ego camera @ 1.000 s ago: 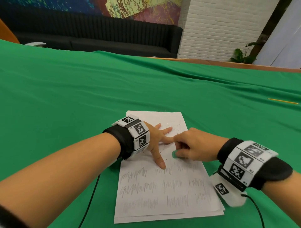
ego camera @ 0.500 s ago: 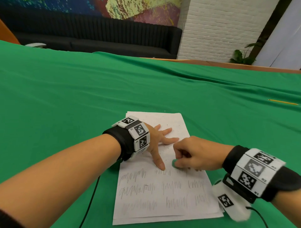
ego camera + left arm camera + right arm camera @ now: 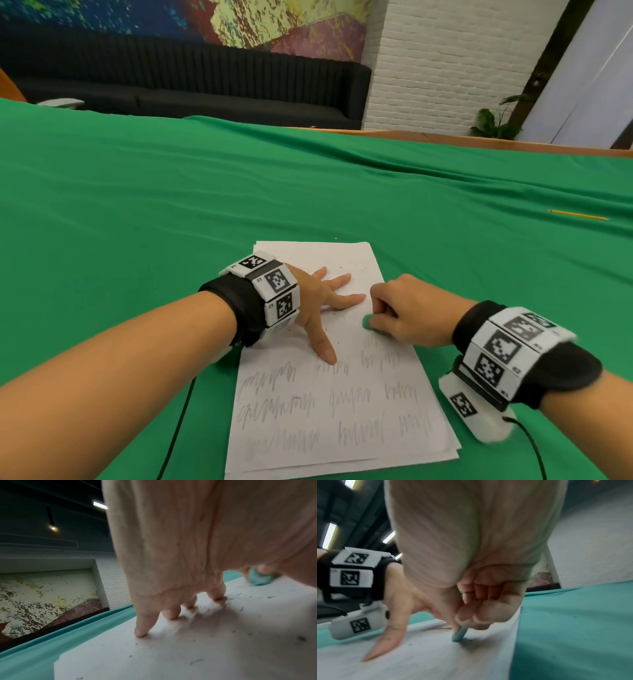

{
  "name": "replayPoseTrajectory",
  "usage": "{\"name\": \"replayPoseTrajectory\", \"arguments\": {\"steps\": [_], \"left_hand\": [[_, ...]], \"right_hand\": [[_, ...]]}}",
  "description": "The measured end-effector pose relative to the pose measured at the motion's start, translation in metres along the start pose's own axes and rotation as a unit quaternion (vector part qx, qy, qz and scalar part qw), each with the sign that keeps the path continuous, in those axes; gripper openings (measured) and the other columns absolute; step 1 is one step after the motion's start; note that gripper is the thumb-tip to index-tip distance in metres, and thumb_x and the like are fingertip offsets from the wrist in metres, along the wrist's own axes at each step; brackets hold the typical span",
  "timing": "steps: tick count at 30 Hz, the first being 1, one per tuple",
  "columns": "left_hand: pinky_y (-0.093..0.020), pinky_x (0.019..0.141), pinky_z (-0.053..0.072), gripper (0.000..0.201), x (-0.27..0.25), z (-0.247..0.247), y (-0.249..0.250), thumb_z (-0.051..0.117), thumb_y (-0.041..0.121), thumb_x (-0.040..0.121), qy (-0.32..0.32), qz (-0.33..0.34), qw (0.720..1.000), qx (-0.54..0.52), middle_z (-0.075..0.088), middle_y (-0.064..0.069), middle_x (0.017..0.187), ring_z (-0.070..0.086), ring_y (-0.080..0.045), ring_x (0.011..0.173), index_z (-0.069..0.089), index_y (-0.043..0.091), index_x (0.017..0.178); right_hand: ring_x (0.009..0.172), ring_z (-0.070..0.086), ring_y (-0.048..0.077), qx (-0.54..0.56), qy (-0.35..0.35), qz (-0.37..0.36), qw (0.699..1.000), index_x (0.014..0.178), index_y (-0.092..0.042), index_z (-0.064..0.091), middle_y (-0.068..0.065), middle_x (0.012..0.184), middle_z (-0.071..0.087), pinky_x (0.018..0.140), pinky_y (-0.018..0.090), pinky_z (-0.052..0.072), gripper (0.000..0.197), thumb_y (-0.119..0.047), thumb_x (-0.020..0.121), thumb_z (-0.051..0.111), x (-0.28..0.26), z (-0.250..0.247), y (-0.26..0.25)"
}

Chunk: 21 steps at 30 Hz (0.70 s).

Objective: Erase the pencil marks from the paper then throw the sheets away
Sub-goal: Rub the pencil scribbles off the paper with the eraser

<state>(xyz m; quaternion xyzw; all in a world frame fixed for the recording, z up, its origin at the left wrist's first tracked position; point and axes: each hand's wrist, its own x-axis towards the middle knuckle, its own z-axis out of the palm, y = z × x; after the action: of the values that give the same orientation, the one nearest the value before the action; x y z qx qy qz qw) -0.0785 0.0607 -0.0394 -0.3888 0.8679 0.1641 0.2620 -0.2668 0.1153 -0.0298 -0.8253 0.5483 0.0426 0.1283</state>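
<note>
A small stack of white sheets [image 3: 329,404] lies on the green cloth, its near half covered in grey pencil scribbles and its far half bare with dark eraser crumbs. My left hand [image 3: 325,305] lies flat on the paper [image 3: 205,649] with fingers spread, pressing it down. My right hand [image 3: 404,315] pinches a small teal eraser [image 3: 368,322] between thumb and curled fingers, its tip touching the sheet [image 3: 436,655] just right of my left thumb. The eraser [image 3: 459,635] shows under my right fingers, and also blurred at the far right as the eraser [image 3: 259,578] in the left wrist view.
A yellow pencil [image 3: 579,215] lies far off on the right of the green cloth [image 3: 171,212]. Black cables [image 3: 174,431] run off both wrists toward the near edge. A black sofa [image 3: 191,85] and white brick wall stand beyond the table.
My right hand has rubbed the eraser back and forth by a small amount, ending slightly farther up the sheet. My left hand has stayed pressed in place.
</note>
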Motion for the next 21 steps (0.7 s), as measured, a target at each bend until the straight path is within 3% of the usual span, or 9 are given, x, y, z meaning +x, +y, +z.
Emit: {"name": "replayPoseTrajectory", "arguments": {"steps": [2,6,11,13,16,21], "left_hand": [[-0.063,0.117,0.006,0.111,0.001,0.000,-0.001,0.071,0.065,0.074,0.000,-0.002,1.000,0.003,-0.029,0.018,0.157,-0.025,-0.021,0.147,-0.010,0.054,0.149],[-0.063,0.116,0.005,0.112,0.002,0.001,0.000,0.072,0.066,0.073,0.000,-0.001,1.000,0.008,-0.030,0.017,0.157,-0.025,-0.023,0.147,-0.011,0.055,0.149],[-0.061,0.117,0.007,0.110,-0.002,0.000,0.002,0.071,0.065,0.075,0.001,-0.004,1.000,0.012,-0.028,0.017,0.158,-0.024,-0.022,0.148,-0.009,0.053,0.149],[-0.062,0.116,0.005,0.112,-0.001,-0.001,0.001,0.071,0.066,0.074,-0.002,-0.004,1.000,0.012,-0.029,0.018,0.157,-0.024,-0.022,0.148,-0.010,0.054,0.149],[-0.062,0.116,0.004,0.113,0.000,-0.001,0.001,0.071,0.066,0.073,-0.006,-0.008,1.000,0.007,-0.030,0.019,0.157,-0.025,-0.021,0.147,-0.012,0.055,0.148],[-0.061,0.118,0.008,0.110,-0.004,-0.003,0.004,0.070,0.064,0.076,-0.007,-0.008,1.000,0.018,-0.029,0.017,0.157,-0.024,-0.022,0.148,-0.011,0.052,0.149]], "right_hand": [[0.061,0.048,0.012,-0.001,0.010,-0.003,1.000,0.074,-0.023,0.049,-0.006,0.070,0.055,0.056,0.026,0.038,0.027,-0.038,0.093,0.060,-0.002,0.003,-0.001],[0.055,0.047,0.013,0.013,-0.037,-0.042,0.998,0.074,-0.019,0.050,-0.005,0.067,0.056,0.056,0.030,0.042,0.024,-0.032,0.092,0.060,-0.013,0.002,-0.014],[0.060,0.046,0.013,-0.028,0.014,0.018,0.999,0.072,-0.024,0.043,-0.004,0.070,0.051,0.056,0.028,0.035,0.029,-0.036,0.095,0.056,-0.002,0.000,-0.001],[0.059,0.044,0.016,-0.022,0.013,0.002,1.000,0.072,-0.023,0.040,-0.002,0.070,0.050,0.056,0.031,0.035,0.026,-0.031,0.095,0.052,-0.008,0.009,-0.007],[0.059,0.044,0.015,0.016,-0.020,-0.037,0.999,0.076,-0.019,0.048,-0.004,0.069,0.054,0.057,0.030,0.039,0.023,-0.032,0.094,0.055,-0.019,0.009,-0.015],[0.063,0.051,0.013,0.023,0.004,0.015,1.000,0.075,-0.023,0.049,-0.006,0.072,0.057,0.058,0.027,0.040,0.026,-0.039,0.094,0.058,-0.006,0.006,0.002]]}}
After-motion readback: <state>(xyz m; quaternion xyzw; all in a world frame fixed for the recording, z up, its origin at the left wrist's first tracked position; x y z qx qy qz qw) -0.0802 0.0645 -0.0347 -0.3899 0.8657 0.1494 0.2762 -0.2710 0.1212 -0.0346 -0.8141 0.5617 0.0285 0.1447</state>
